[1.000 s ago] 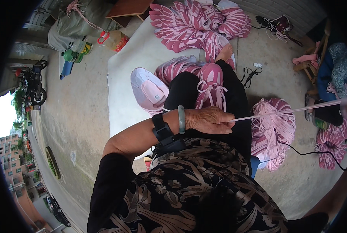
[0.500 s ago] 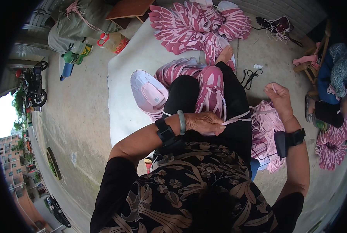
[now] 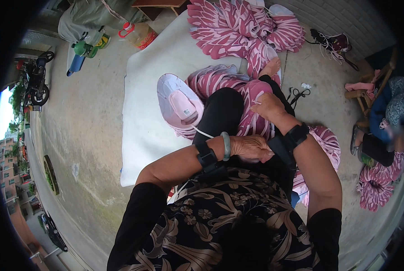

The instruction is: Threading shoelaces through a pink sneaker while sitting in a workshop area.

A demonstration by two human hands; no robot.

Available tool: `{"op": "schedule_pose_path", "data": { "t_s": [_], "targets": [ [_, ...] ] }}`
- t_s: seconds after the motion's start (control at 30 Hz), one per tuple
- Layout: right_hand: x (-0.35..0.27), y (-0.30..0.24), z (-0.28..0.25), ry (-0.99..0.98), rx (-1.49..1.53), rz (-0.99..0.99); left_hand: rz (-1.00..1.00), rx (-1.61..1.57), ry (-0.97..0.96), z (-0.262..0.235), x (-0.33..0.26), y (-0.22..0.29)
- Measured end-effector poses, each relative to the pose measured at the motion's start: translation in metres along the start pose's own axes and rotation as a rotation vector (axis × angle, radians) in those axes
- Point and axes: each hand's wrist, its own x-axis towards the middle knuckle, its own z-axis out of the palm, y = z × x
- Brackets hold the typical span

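Note:
A pink-and-white shoe upper (image 3: 252, 121) lies over my lap between my black-trousered legs. My right hand (image 3: 270, 108) is pinched near its far part, with a short pale end of lace (image 3: 257, 103) at the fingertips. Closer to my body, my left hand (image 3: 252, 148) is closed beside the upper's near end; what its fingers hold is hidden, partly by the dark band on my right wrist. Left of my knee sits a stack of shoe uppers, the top one (image 3: 163, 97) showing its pale lining and a pink tongue (image 3: 184, 105).
A white sheet (image 3: 141, 135) covers the floor under the uppers. Large bundles of pink uppers (image 3: 220, 31) lie ahead, with more uppers (image 3: 326, 144) by my right thigh. Black cord (image 3: 299, 94) rests on concrete. Another person (image 3: 378, 149) sits at the far right; bottles (image 3: 141, 36) stand at back left.
My right hand has swung in from the right, where it held a lace pulled taut, to the upper on my lap. My left hand stays low and closed. The view has shifted slightly.

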Motion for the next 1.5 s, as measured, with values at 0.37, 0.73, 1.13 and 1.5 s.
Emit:
{"op": "schedule_pose_path", "data": {
  "t_s": [0.37,0.73,1.13,1.5],
  "targets": [
    [0.006,-0.012,-0.017,-0.180,-0.142,0.010,0.030,-0.123,0.063,-0.002,0.002,0.003],
    [-0.013,0.008,-0.013,0.346,-0.483,-0.557,-0.017,0.052,0.068,0.002,0.010,-0.002],
    [-0.008,0.014,-0.018,0.149,-0.090,-0.331,-0.023,-0.018,0.011,-0.004,0.006,0.005],
    [0.000,0.034,-0.016,0.161,0.045,-0.374,0.040,-0.040,0.103,0.000,0.003,0.010]
  ]
}}
